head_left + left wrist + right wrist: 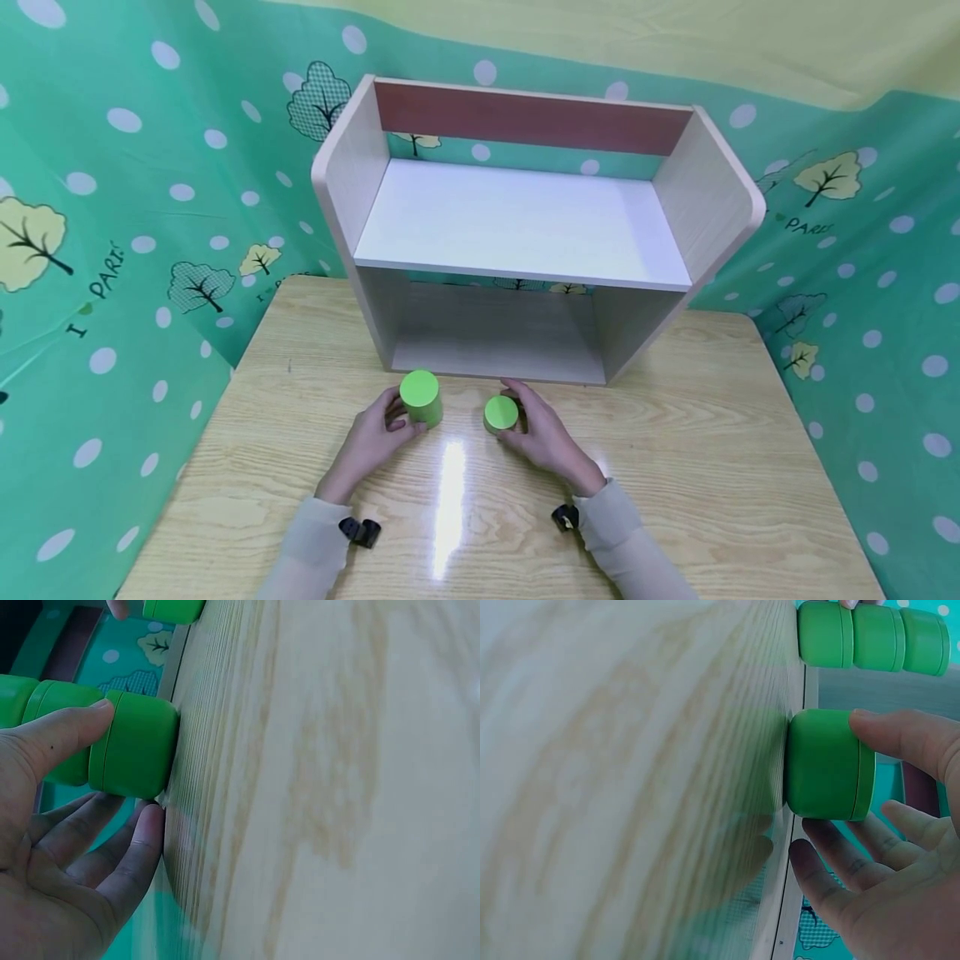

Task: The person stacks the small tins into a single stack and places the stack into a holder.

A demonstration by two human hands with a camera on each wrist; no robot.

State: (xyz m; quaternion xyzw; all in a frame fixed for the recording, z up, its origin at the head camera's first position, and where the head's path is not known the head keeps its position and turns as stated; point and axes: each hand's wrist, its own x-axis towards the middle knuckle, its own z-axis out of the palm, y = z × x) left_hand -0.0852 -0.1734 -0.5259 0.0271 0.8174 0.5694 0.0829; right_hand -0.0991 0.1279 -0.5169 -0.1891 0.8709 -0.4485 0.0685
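On the left of the wooden table (300, 467), several green round lidded jars stand in an upright stack (422, 400). My left hand (375, 437) is curled about this stack. Its thumb lies at the seam of the lowest jar (142, 746) in the left wrist view, with the fingers along the other side. A single green jar (500, 415) stands upright to the right. Around it curves my right hand (543, 433), thumb at the lid's edge in the right wrist view and fingertips close to the opposite side of the jar (825, 765).
Right behind the jars stands a two-level shelf unit (525, 225) with pale side panels and a reddish back rail (532, 118). Green printed cloth (150, 250) hangs behind the table and at both sides. Small black devices (360, 532) are worn at the wrists.
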